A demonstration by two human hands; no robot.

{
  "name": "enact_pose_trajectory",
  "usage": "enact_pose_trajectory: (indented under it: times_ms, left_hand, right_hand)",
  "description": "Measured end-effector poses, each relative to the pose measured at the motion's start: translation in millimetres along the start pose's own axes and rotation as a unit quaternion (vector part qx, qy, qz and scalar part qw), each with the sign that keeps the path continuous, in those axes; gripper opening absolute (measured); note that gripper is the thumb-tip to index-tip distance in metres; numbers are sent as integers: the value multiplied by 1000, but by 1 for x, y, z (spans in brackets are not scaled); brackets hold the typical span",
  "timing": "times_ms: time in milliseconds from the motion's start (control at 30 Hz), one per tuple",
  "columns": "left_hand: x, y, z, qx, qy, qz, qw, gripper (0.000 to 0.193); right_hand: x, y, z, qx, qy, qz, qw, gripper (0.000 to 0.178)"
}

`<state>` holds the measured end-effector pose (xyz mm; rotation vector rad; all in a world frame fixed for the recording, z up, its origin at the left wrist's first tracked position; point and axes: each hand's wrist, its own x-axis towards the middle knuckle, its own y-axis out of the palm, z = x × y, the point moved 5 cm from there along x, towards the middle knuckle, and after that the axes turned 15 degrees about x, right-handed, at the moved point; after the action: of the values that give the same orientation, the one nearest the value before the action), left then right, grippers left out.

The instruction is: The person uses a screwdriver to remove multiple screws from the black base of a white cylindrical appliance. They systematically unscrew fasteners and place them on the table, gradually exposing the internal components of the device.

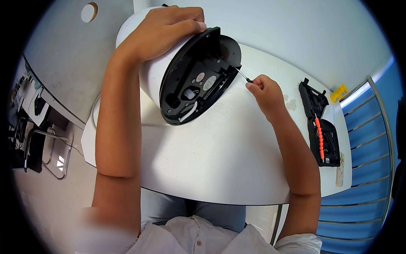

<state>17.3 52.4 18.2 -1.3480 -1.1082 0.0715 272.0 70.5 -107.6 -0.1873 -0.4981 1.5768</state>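
Note:
A white rounded appliance (150,80) lies tipped on the table, its black underside (186,80) facing me. Labels, screw holes and a short white cord show in that base. My left hand (169,31) grips the appliance from above, its thumb near the upper rim of the base; some of its fingers are hidden behind. Pinched in my right hand (265,91) is a thin screwdriver (244,75) with a dark handle and a metal shaft. Its tip reaches the right edge of the base; whether it sits in a screw cannot be made out.
On the right of the white table (211,169) lies an open black tool case (323,131) with an orange flexible shaft (319,137). A pale remote control (340,173) and a yellow packet (338,93) are beside it. Metal railings (387,127) stand beyond, and a metal-framed chair (53,169) at left.

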Motion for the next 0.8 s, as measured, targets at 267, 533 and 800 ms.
enact_pose_trajectory:
  times_ms: [267,533,800]
  left_hand:
    - [1,2,-2,1,-17,9,1000,30]
    - [2,2,-20,-44,-2,0,999,44]
    - [1,3,-28,79,0,-10,997,33]
  right_hand:
    - [1,4,-7,-67,-46,-5,997,28]
    - [-8,4,7,-132,-160,-84,975,14]
    - [-6,-2,3,-228,-274,-130,925,18]
